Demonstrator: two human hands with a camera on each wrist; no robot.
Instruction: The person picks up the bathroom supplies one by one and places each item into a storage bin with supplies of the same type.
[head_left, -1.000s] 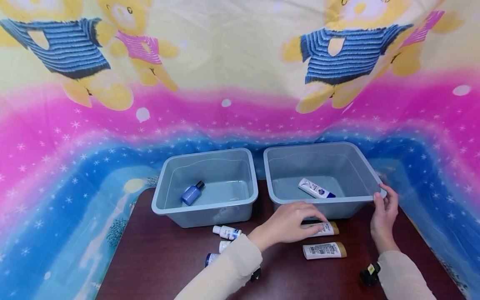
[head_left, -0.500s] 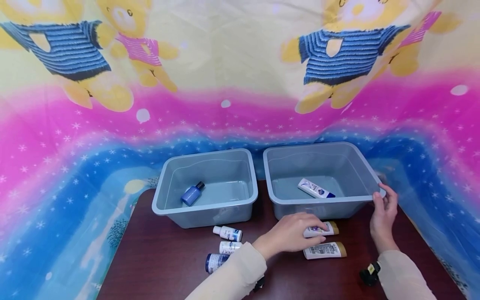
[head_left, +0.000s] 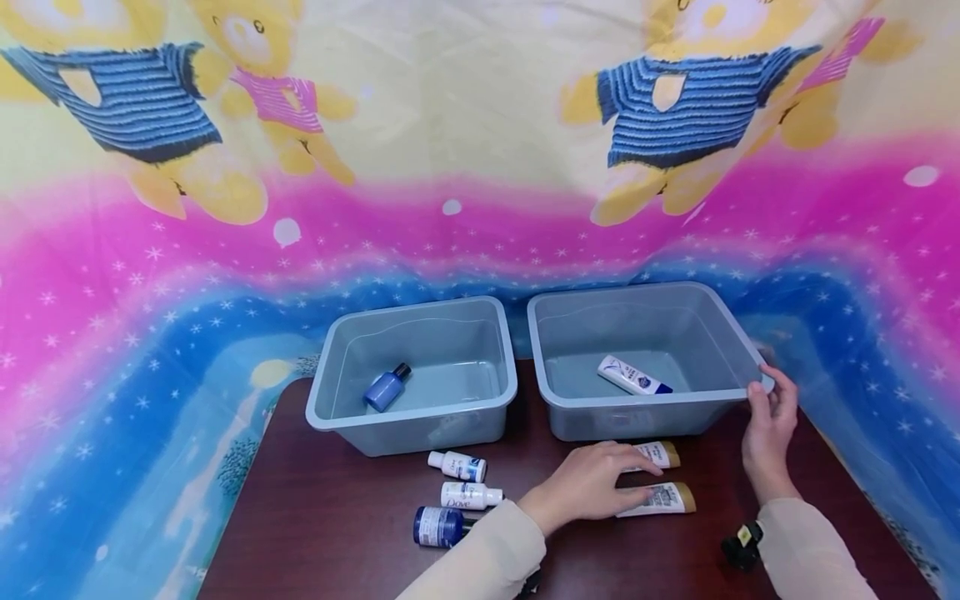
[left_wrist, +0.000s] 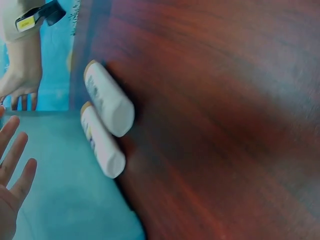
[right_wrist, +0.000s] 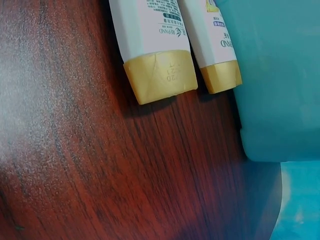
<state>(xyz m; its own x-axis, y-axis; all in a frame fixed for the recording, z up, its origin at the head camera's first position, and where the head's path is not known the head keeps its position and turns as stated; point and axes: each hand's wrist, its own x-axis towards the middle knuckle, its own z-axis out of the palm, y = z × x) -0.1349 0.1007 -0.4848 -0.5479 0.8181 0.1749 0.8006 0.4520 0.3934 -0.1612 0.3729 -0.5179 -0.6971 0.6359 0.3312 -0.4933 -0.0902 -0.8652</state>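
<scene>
Two white tubes with gold caps, a farther tube and a nearer tube, lie side by side in front of the right grey bin. My left hand hovers over their left ends in the head view, its fingers extended and overlapping both. In the left wrist view, the spread fingers hold nothing. My right hand grips the front right corner of that bin, thumb outside the rim. Inside it lies a white tube with a blue cap. The right wrist view shows the gold caps close up.
A left grey bin holds a blue bottle with a black cap. Before it on the brown table lie a small white bottle, a Dove bottle and a dark blue bottle. A patterned cloth hangs behind.
My left hand has drawn back from the farther tube toward the nearer one. Its sleeve has shifted right, uncovering more of the bottles at left. My right hand keeps its place on the bin.
</scene>
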